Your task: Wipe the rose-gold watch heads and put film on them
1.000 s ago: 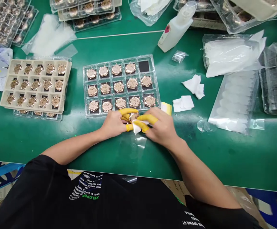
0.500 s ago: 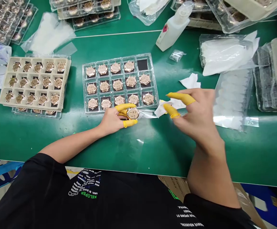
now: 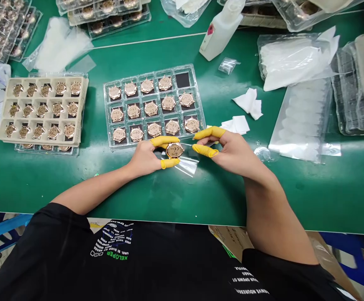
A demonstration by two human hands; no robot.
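Note:
My left hand (image 3: 149,156), with yellow finger cots, holds a rose-gold watch case (image 3: 175,150) by its rim between fingers and thumb, the printed back facing up. My right hand (image 3: 229,148), also in yellow finger cots, is just right of the case. Its forefinger and thumb are apart, and I see nothing gripped in them. Clear plastic film (image 3: 187,166) shows beneath the watch case. Behind both hands lies a clear compartment tray (image 3: 106,125) of similar cases, its back right pocket showing only a black pad (image 3: 182,80).
A beige tray of watch cases (image 3: 0,136) stands at left. White wipes (image 3: 237,124) lie beyond my right hand, near a bagged stack of wipes (image 3: 291,58). A white bottle (image 3: 219,35) stands at the back. Clear trays (image 3: 354,121) are stacked at far right.
My right hand has moved left, close to the watch case. The white wipe near its fingers now lies on the table behind it. My left hand keeps its hold.

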